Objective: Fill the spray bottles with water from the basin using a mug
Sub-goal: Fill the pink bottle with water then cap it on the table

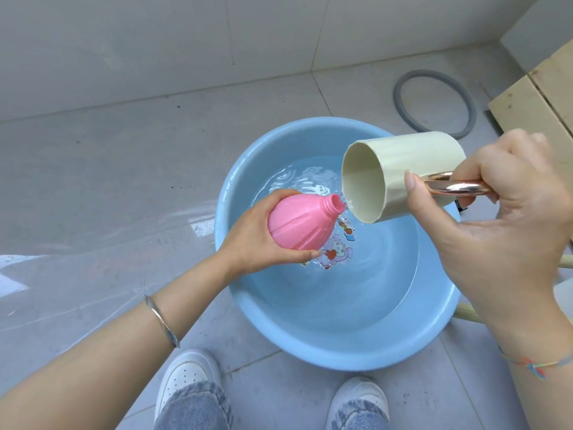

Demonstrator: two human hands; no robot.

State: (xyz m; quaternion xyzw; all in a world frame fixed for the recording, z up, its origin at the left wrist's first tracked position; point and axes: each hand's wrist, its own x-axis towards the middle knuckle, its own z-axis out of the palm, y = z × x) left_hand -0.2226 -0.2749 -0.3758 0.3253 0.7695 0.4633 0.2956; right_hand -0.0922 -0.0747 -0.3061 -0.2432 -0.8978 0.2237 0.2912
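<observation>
Looking straight down on a blue basin (341,358) standing on a grey tiled floor (93,169). Reaching in from the lower left with the left forearm, wearing a thin silver bangle (162,321) near the wrist. Cupping a pink spray bottle (294,225) from behind and below in the left hand (248,246), curling the digits round its bulbous ribbed body, 1 fingertip (313,253) lying along the lower side. Holding the bottle above the water (372,274) in the basin, tilting it so as to point the open threaded neck (333,206) up and to the right.

Gripping a pale cream mug (403,169) in the right hand (508,237), coming in from the right edge with the thumb side turned toward the camera. Wrapping the fingers round the shiny rose-gold handle (455,187), pressing the thumb (415,193) flat against the mug's wall just beside the handle's top. Tipping the mug almost onto its side, mouth facing left, lower lip just beside the bottle's neck. Carrying a little water along the mug's lower inner wall.

Showing ripples behind the bottle and a cartoon sticker (335,252) on the basin's bottom. Wearing a braided coloured bracelet (533,364) on the right wrist, blue jeans (195,408) and 2 white shoes (186,373). Sharing the floor with a grey ring (400,103) beyond the basin and pale wooden boards (533,97) at the right edge.
</observation>
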